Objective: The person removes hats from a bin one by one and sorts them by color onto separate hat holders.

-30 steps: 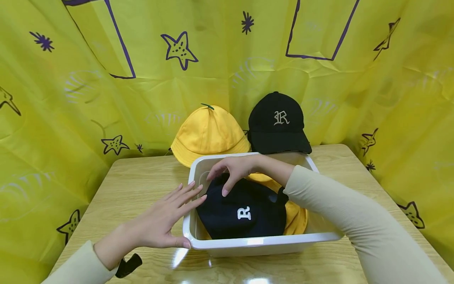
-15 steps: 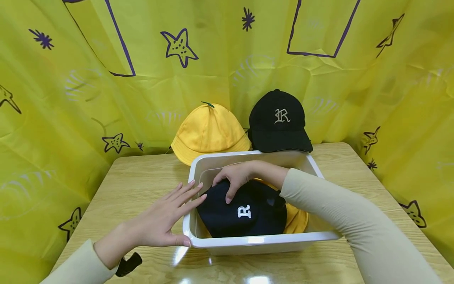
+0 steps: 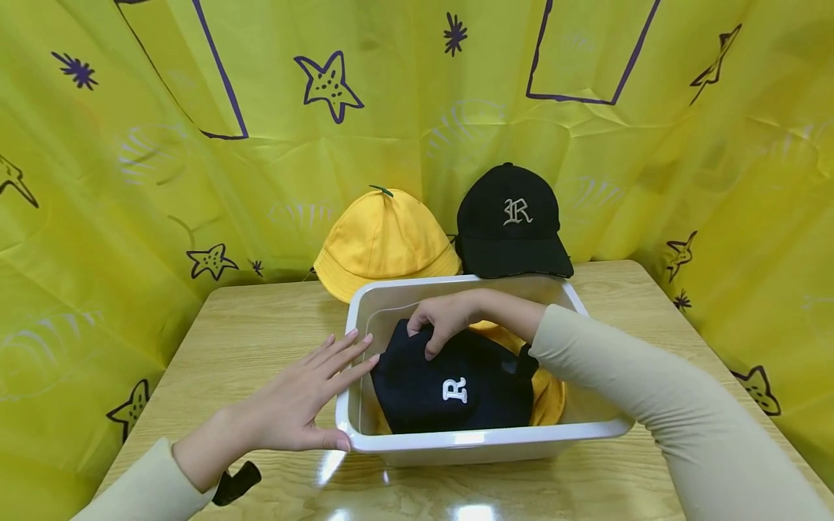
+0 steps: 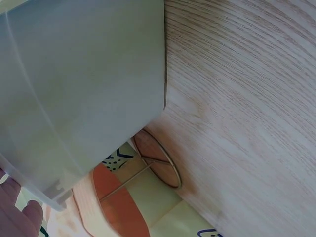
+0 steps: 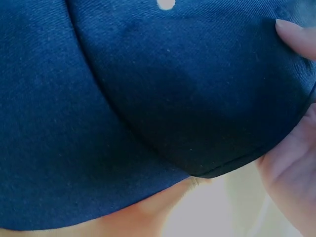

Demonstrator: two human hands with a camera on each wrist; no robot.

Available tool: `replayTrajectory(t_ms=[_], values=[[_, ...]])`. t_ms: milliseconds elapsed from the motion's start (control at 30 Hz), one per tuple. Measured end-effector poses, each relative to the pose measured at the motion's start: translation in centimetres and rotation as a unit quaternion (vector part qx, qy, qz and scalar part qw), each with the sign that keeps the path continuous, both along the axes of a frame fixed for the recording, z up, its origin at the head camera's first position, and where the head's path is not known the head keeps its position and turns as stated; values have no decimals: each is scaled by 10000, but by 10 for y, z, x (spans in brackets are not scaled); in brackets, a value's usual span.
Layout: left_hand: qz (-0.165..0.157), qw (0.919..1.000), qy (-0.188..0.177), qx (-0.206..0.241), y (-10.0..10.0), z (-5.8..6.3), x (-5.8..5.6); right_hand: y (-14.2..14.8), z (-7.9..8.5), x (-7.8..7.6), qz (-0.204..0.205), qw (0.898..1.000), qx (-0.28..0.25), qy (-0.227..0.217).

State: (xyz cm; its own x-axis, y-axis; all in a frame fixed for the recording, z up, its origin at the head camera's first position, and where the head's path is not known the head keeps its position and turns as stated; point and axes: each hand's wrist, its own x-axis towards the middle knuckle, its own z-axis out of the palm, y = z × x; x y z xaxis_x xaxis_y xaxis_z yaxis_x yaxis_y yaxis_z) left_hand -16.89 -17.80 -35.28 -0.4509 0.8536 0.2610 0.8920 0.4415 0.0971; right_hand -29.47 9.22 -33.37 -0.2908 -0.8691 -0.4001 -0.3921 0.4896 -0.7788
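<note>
A dark navy baseball cap (image 3: 417, 394) with a white letter R lies in a white plastic bin (image 3: 469, 438), over a yellow hat (image 3: 549, 401) that shows at its right. My right hand (image 3: 446, 318) reaches into the bin and pinches the far edge of the cap. In the right wrist view, the cloth of the cap (image 5: 148, 98) passes between the thumb (image 5: 298, 39) and the other fingers. My left hand (image 3: 306, 398) rests at the bin's left rim with straight, spread fingers. The left wrist view shows the bin's outer wall (image 4: 89, 89) beside those fingers (image 4: 19, 217).
Behind the bin, a yellow bucket hat (image 3: 384, 239) with a green sprout stands left of a black cap (image 3: 511, 217) with an embroidered R. A round wire stand base (image 4: 165, 173) appears in the left wrist view. A yellow patterned curtain (image 3: 228, 195) encloses the wooden table (image 3: 260, 340).
My right hand has come down onto the navy cap and now grips its far edge, which has lifted and shifted slightly right. The left hand stays at the rim.
</note>
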Motion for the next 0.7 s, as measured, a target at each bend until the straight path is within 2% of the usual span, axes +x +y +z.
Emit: replayTrajectory(t_ms=[200,433,700], values=[[27,10000,12,-22,1,-1,0,11,7,0,-211,9997,-113,-90],[51,10000,-28,10,1,-1,0,28,22,3,-743,9969,-227,-139],[43,9999,90,131,-1,2,-2,48,43,5,-1279,9886,-776,-184]])
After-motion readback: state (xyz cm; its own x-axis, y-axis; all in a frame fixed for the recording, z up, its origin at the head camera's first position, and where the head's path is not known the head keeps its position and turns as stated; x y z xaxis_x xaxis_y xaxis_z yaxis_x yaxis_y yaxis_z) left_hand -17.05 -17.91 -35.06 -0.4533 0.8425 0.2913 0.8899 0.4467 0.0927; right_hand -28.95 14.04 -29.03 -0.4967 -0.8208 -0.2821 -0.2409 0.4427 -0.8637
